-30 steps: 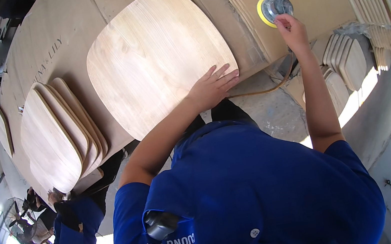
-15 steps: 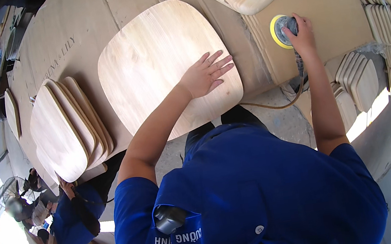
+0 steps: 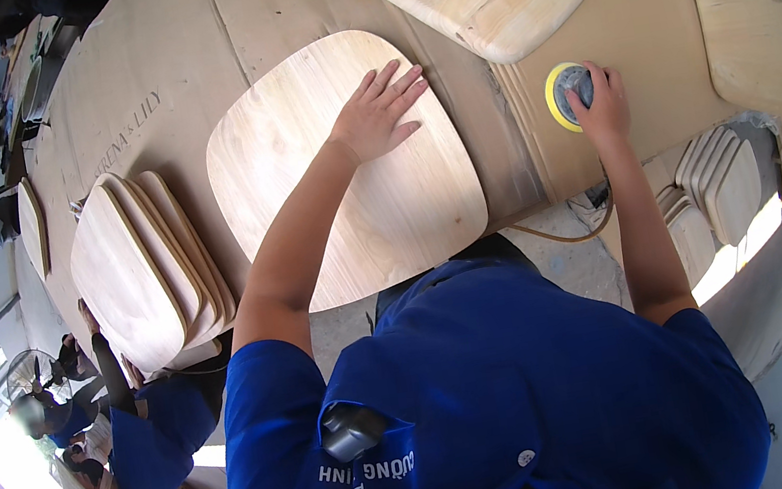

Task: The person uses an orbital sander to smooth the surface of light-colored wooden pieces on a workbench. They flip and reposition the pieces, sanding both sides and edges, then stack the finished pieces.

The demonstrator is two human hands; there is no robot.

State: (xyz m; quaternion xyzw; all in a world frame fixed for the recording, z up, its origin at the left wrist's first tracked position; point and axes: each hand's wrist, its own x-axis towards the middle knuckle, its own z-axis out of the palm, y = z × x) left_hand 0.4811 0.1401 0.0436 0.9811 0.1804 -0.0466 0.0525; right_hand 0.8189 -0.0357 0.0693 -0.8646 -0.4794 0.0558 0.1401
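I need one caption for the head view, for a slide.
Left hand spread on a wooden panel, right hand gripping a sander, stacked panels at left.

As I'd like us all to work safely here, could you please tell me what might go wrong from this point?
The orange-brown hose loops below the table edge near the person's legs, so it could snag.
The left hand lies spread on the rounded wooden panel; fingers might get caught if the disc sander in the right hand ran close.
The stacked panels on the left overlap unevenly and might slide if bumped.
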